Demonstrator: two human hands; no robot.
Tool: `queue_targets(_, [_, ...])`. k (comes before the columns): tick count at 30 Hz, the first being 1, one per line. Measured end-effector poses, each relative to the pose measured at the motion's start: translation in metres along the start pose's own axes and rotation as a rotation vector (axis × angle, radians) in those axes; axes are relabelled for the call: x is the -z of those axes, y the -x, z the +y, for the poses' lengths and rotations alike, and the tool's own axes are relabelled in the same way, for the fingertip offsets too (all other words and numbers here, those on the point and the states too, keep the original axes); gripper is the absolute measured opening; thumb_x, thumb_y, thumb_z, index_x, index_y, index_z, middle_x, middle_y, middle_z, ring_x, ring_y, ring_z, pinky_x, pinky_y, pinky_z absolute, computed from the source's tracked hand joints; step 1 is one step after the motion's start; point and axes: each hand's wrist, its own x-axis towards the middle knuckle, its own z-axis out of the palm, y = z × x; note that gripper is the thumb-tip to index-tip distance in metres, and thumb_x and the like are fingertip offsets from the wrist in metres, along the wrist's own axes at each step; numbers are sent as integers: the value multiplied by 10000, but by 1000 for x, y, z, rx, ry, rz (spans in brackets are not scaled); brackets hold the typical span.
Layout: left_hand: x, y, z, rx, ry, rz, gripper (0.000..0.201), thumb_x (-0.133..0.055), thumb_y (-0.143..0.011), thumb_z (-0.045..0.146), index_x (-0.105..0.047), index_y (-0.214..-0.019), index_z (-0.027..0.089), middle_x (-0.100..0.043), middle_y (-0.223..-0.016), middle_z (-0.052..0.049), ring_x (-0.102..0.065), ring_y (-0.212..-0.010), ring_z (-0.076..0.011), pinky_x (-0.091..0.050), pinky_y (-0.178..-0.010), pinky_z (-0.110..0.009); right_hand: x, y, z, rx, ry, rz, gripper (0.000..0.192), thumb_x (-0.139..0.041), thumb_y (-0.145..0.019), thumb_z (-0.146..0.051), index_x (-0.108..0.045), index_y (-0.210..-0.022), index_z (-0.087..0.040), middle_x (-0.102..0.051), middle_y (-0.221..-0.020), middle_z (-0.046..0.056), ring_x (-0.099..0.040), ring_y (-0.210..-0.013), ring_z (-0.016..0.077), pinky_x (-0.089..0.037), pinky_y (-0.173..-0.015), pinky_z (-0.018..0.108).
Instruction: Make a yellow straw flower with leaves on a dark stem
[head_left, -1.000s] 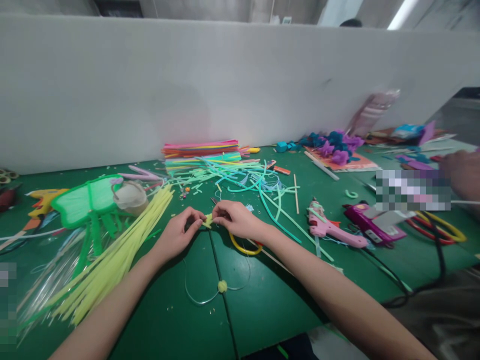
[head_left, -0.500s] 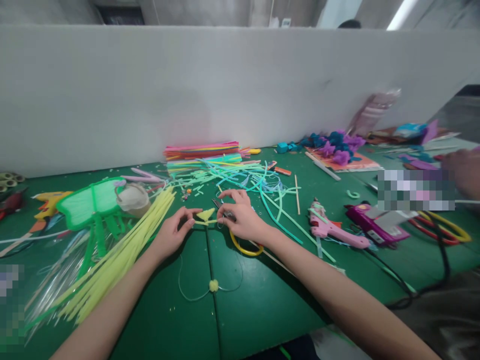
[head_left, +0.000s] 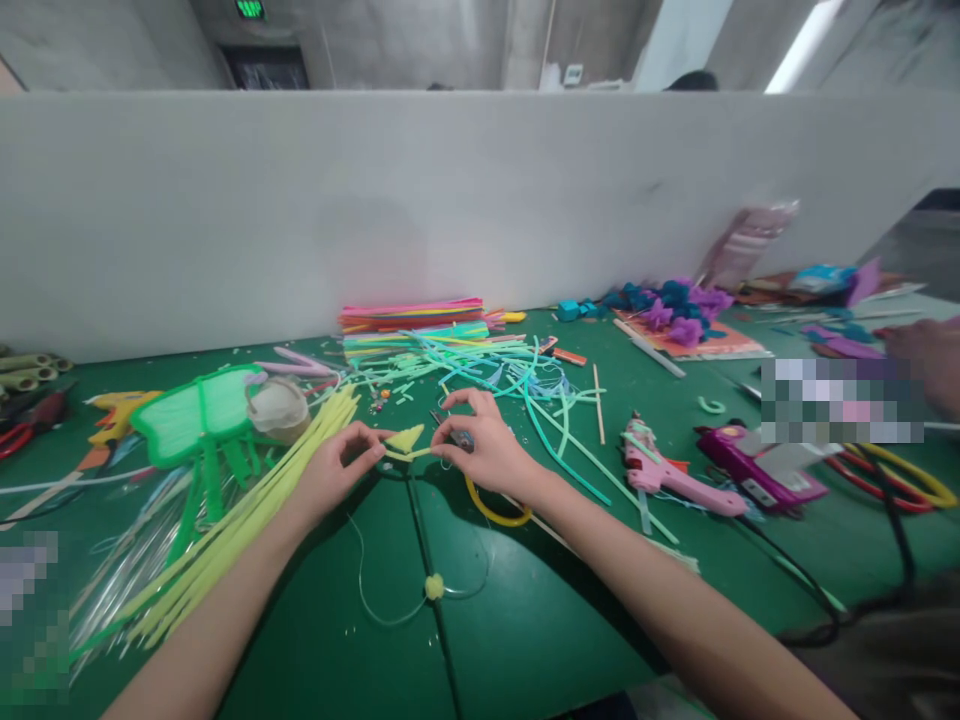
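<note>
Between my two hands is a small yellow pipe cleaner shape (head_left: 406,439), a triangle with a thin strip along its lower edge. My left hand (head_left: 346,462) pinches the strip's left end between thumb and finger. At its right end, my right hand (head_left: 480,440) pinches it too, the other fingers curled above. Beneath the right hand lie yellow-handled scissors (head_left: 499,513), partly covered by it. Closer to me, a yellow pompom-like piece (head_left: 434,587) sits on a loop of clear thread (head_left: 375,612). A bundle of yellow pipe cleaners (head_left: 247,520) runs under my left forearm.
Coloured pipe cleaners (head_left: 412,318) and tangled green-blue strips (head_left: 480,362) lie at the back against a white partition (head_left: 480,200). A green fuzzy figure (head_left: 202,415) is at left. Pink (head_left: 675,480) and purple (head_left: 750,465) glue guns lie right, near another person's hand (head_left: 926,365).
The view has tilted up slightly, so things sit lower in it. Both hands still hold the yellow piece, and its triangle leans a little differently.
</note>
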Motion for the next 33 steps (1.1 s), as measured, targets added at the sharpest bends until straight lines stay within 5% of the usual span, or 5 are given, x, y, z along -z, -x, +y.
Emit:
queue_targets(7, [2,-8,10,129,24,-103,478,-711,-725,479,-553,-1065,182,-703,-1076,-129,-670,-984,-265,-518,-855,-426,-7,4,-8,94,-14,-32,6,-682,-810,-221,-687,-807,-222,-496,-1204,63,-400,-1164,239,-317,-1035,459])
queue_targets(12, [-8,-10,15,22,-283,-275,486,-745,-678,455,-642,-1088,214,-690,-1119,-79,-629,-1029,-274,-490,-876,-388,-7,3,-10,53,-40,-59,13,-696,-802,-238,-693,-811,-229,-500,-1205,56,-398,-1177,236,-317,-1036,457])
queue_targets(21, [-7,-3,20,-60,-536,-316,463,-626,-810,460,-648,-1193,201,-696,-1139,-71,-614,-1021,-245,-454,-890,-346,2,5,-4,99,73,-167,45,-659,-788,-217,-690,-818,-206,-516,-1196,76,-383,-1200,265,-310,-1029,486])
queue_targets(33, [-9,-2,21,58,-327,-341,407,-710,-726,467,-681,-1030,199,-713,-1001,-44,-625,-924,-239,-463,-839,-341,8,6,-9,218,118,-129,64,-627,-816,-200,-640,-875,-180,-563,-1141,93,-440,-1162,248,-357,-992,431])
